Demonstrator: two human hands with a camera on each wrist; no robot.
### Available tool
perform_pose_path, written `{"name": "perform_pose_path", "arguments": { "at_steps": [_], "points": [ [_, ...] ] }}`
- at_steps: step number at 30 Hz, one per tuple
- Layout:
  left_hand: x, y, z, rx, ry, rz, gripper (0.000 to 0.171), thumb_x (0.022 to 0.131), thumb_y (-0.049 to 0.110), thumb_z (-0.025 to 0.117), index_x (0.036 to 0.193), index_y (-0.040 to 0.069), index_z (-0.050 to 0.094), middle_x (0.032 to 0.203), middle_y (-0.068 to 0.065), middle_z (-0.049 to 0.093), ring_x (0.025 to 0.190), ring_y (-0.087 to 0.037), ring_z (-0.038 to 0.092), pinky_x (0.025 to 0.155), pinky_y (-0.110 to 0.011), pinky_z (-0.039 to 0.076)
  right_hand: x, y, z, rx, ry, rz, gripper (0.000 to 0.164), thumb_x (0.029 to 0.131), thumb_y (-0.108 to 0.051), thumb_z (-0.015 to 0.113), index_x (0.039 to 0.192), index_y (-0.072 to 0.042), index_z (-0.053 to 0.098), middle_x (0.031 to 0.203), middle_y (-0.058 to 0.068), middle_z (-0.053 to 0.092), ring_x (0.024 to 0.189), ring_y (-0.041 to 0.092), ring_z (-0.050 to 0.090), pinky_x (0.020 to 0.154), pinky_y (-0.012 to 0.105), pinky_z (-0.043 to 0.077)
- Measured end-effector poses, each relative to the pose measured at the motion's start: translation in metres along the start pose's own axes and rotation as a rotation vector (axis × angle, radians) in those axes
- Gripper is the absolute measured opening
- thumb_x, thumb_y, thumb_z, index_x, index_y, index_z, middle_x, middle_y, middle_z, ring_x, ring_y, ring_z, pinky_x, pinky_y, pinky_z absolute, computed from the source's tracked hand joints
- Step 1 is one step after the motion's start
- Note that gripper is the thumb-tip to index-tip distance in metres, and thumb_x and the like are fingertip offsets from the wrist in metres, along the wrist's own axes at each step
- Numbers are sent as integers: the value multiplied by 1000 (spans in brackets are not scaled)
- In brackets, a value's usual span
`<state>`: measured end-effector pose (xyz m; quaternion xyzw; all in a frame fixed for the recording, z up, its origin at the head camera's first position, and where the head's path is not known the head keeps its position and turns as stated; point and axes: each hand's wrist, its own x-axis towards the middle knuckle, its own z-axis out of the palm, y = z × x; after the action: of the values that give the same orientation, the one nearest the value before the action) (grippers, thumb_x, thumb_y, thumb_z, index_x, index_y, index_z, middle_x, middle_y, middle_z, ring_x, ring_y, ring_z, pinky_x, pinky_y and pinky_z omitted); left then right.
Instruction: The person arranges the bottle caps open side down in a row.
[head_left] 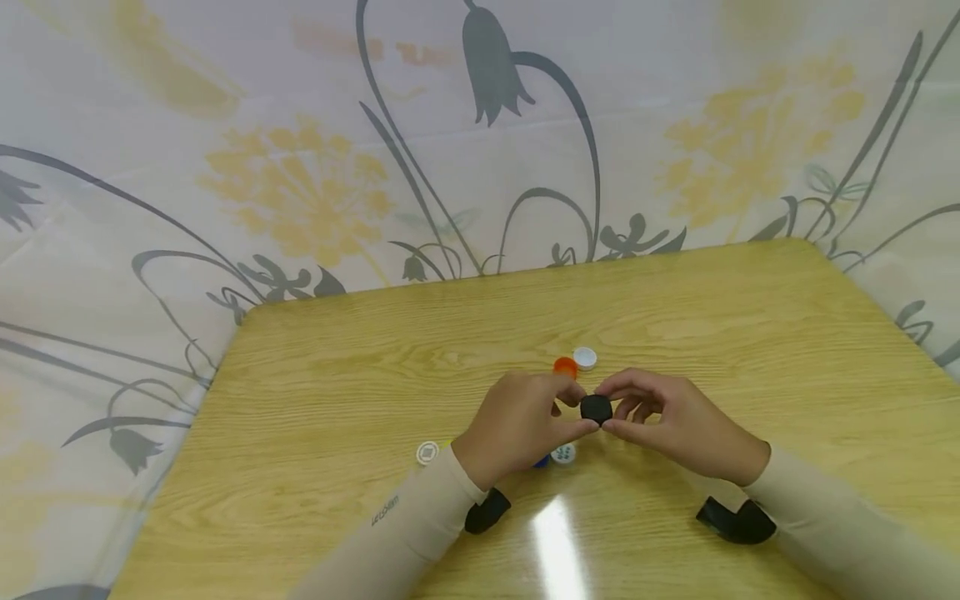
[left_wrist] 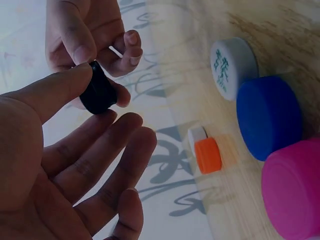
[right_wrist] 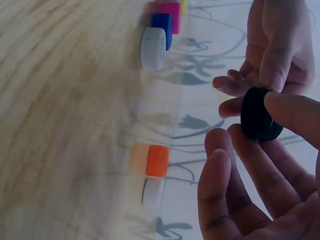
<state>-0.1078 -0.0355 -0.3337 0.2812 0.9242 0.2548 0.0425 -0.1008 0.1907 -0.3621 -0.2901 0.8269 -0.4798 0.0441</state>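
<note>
A small round black cap (head_left: 596, 407) is held above the table between both hands. My left hand (head_left: 510, 425) pinches it from the left with thumb and index finger; the other fingers spread loosely, as the left wrist view shows. From the other side my right hand (head_left: 678, 421) grips the same cap (right_wrist: 256, 115) between thumb and fingers. Just beyond the hands lie an orange cap (head_left: 566, 367) and a white cap (head_left: 585, 358), side by side. Below the left hand are a white cap with green print (head_left: 563, 453) and a blue cap (left_wrist: 270, 117), with a pink cap (left_wrist: 295, 190) beside it.
Left of the left forearm lies a white cap with a grey mark (head_left: 427, 452), with a sliver of a yellow cap (head_left: 447, 443) beside it. Black bands (head_left: 487, 511) hang at both wrists. The wooden table (head_left: 337, 358) meets flower-patterned cloth (head_left: 450, 167) behind.
</note>
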Motion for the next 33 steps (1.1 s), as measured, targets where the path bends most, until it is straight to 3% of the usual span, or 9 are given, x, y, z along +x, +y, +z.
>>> {"name": "perform_pose_path", "arguments": {
  "at_steps": [5, 12, 17, 28, 33],
  "points": [
    [-4, -3, 5, 36, -10, 18, 25, 88, 41, 76, 103, 20, 76, 99, 7, 77, 85, -3, 70, 71, -15, 50, -1, 4, 4, 20, -52, -4, 27, 91, -13, 73, 116, -16, 64, 99, -4, 69, 83, 6, 65, 70, 25, 54],
    [-3, -4, 14, 129, -42, 27, 27, 88, 43, 76, 104, 21, 76, 102, 11, 76, 94, -5, 70, 89, -32, 50, -1, 11, 4, 85, -132, 34, 25, 92, -14, 73, 114, -12, 62, 99, 2, 68, 86, 7, 65, 69, 27, 55],
    [-2, -3, 20, 144, -85, -3, 29, 87, 45, 76, 105, 22, 76, 104, 12, 76, 97, -6, 69, 85, -35, 46, -1, 17, 4, 91, -164, 45, 24, 91, -14, 74, 112, -10, 62, 98, 4, 67, 86, 6, 64, 69, 26, 56],
    [-3, -7, 25, 172, -103, 24, 29, 88, 43, 76, 106, 21, 76, 103, 10, 76, 94, -10, 68, 79, -33, 47, -1, 22, 3, 68, -219, 59, 28, 92, -16, 73, 116, -6, 62, 97, 2, 66, 85, 5, 62, 71, 24, 54],
    [-4, -8, 26, 177, -133, 25, 29, 89, 42, 75, 109, 20, 76, 103, 9, 75, 94, -10, 67, 83, -35, 49, 0, 28, 6, 56, -236, 87, 27, 92, -18, 73, 115, -9, 62, 94, 1, 65, 82, 6, 62, 72, 24, 54]
  ]
}}
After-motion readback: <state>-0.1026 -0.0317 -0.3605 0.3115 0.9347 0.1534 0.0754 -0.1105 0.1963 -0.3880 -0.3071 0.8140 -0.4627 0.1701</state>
